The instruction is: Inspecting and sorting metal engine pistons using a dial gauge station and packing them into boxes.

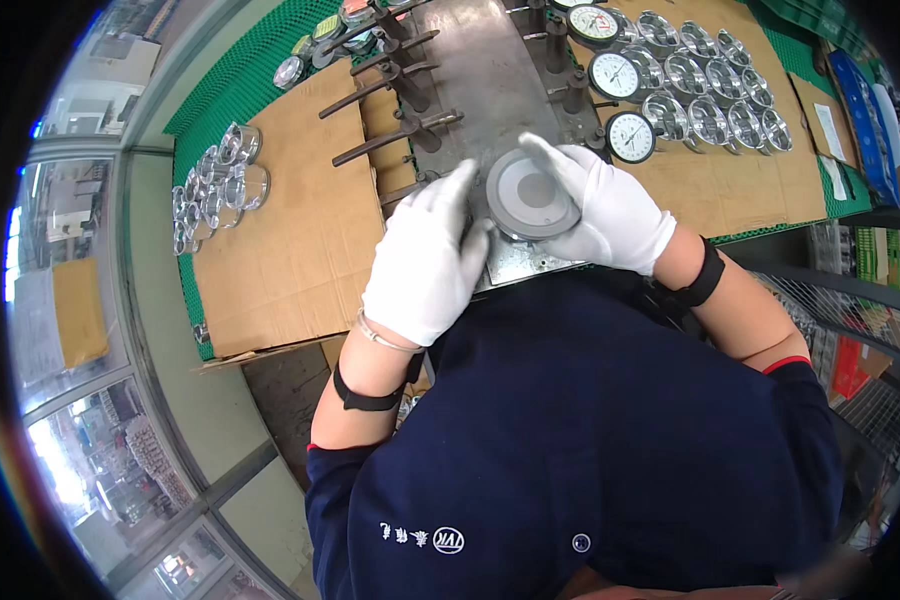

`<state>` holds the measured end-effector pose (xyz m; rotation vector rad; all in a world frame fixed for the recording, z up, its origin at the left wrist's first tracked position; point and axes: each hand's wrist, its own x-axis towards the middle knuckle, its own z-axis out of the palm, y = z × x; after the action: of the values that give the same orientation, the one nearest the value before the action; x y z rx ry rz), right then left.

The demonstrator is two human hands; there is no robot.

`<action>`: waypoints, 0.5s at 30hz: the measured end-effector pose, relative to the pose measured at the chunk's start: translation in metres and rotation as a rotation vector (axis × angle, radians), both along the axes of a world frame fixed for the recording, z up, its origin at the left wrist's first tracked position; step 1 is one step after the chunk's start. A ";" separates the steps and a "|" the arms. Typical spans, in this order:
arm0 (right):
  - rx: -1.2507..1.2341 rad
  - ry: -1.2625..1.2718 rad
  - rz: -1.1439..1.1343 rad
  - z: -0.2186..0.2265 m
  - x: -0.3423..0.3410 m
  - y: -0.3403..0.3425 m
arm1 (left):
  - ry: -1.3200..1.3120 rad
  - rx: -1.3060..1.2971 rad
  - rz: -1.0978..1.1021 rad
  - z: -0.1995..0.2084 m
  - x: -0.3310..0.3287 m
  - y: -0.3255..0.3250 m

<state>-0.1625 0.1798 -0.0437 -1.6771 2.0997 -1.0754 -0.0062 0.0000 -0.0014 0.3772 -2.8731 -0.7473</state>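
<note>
My right hand (610, 205), in a white glove, is closed around the side of a round grey metal part (533, 195). Its face carries a paler ring and a darker disc in the middle, and it is held over the near end of a metal plate. To the left of it my left hand (425, 255), gloved in white too, has its fingers stretched and thumb apart, holding nothing. The fingertips look slightly blurred and come close to the part's left edge. My right palm hides the part's right side.
Dark metal posts with bar handles (400, 85) flank the metal plate (470, 45). Dial gauges (630, 136) stand on the right, beside rows of shiny round metal cups (710, 120). More cups (222, 190) sit on cardboard (280, 260) at left. Green matting (225, 95) lies beneath.
</note>
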 end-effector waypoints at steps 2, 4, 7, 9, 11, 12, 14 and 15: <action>0.103 0.141 -0.129 0.000 0.002 -0.004 | 0.099 -0.156 -0.190 0.000 -0.016 0.008; 0.082 0.149 -0.140 -0.001 0.002 -0.005 | 0.062 -0.168 -0.181 -0.006 -0.025 0.015; 0.019 -0.146 -0.111 0.009 0.001 0.011 | 0.128 -0.193 -0.165 -0.017 -0.039 0.012; 0.160 -0.430 -0.151 0.009 -0.001 0.020 | 0.111 -0.184 -0.139 -0.022 -0.044 0.011; 0.423 -1.077 -0.192 0.023 0.000 0.022 | 0.094 -0.176 -0.120 -0.027 -0.050 0.009; 0.423 -1.080 -0.193 0.020 0.002 0.023 | 0.109 -0.117 -0.127 -0.029 -0.053 0.007; 0.301 -1.024 -0.178 0.008 0.009 0.023 | 0.121 -0.059 -0.142 -0.032 -0.060 0.003; 0.298 -1.026 -0.182 0.002 0.011 0.023 | 0.146 -0.038 -0.161 -0.032 -0.062 0.001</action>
<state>-0.1519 0.2025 -0.0413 -0.5613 1.5877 -1.2183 -0.0684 0.0012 -0.0337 0.0828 -2.7984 -0.7122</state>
